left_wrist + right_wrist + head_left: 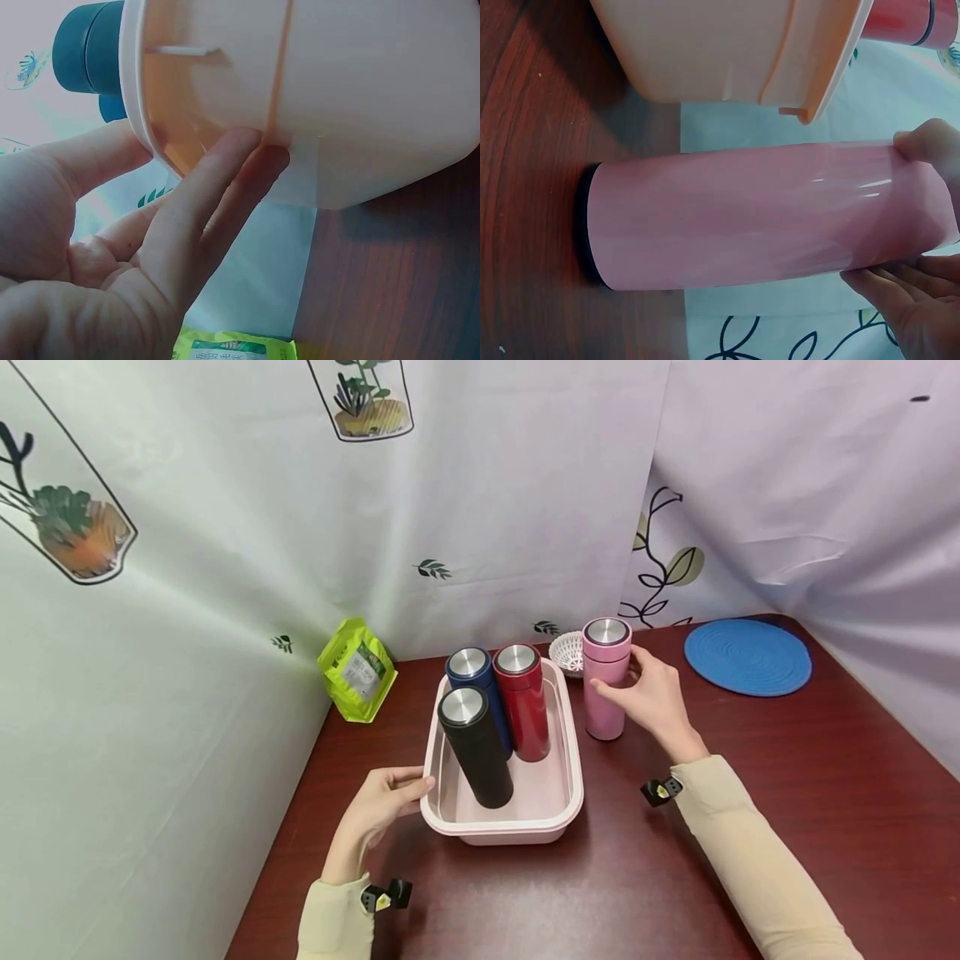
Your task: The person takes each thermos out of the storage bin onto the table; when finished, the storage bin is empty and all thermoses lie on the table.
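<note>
A pale pink plastic basin (540, 814) stands on the table, holding a black thermos bottle (480, 752), a blue one (468, 664) and a red one (525, 710), all with silver-topped lids. My left hand (382, 802) holds the basin's left side, thumb at the rim and fingers against the outer wall (360, 97). To the right of the basin, my right hand (648, 697) grips a pink thermos bottle (603, 714) round its upper body, thumb on the near side. The bottle is upright, its dark base (589, 225) at the tabletop.
A white woven basket (566, 653) sits behind the pink bottle, partly hidden. At the back right lies a round blue placemat (748, 656). A lime-green packet (357, 672) stands at the back left against the patterned wall cloth (487, 510). The table (810, 793) is dark reddish wood.
</note>
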Tool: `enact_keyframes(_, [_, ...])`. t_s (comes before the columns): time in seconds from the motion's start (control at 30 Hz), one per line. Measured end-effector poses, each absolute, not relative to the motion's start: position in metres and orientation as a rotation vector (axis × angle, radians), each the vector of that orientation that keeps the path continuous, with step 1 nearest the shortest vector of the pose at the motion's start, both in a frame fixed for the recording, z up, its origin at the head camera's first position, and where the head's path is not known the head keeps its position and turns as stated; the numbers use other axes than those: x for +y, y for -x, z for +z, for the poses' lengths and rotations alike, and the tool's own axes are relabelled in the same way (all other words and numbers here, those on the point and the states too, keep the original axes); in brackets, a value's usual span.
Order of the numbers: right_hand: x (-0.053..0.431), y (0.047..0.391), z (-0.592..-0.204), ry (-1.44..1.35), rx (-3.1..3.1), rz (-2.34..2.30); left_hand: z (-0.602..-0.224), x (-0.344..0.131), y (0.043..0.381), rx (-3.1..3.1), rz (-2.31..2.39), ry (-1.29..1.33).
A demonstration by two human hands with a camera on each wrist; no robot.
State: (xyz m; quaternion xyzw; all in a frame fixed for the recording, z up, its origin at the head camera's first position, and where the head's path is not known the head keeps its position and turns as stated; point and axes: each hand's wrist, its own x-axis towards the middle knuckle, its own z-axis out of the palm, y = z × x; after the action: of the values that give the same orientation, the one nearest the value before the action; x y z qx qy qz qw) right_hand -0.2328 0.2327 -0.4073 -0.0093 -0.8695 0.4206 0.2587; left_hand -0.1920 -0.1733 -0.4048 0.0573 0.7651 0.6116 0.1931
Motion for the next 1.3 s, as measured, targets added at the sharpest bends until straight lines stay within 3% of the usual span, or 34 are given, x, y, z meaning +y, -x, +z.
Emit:
enact_keyframes(0.83, [0.235, 0.227, -0.394, 0.063, -2.412, 1.223, -0.406, -0.173, 0.189, 2.132, 1.756, -0.155])
enact_keyframes(1.3, [0.231, 0.207, -0.383, 0.081, -2.249, 1.363, -0.406, -0.172, 0.191, 2.141, 1.762, -0.128])
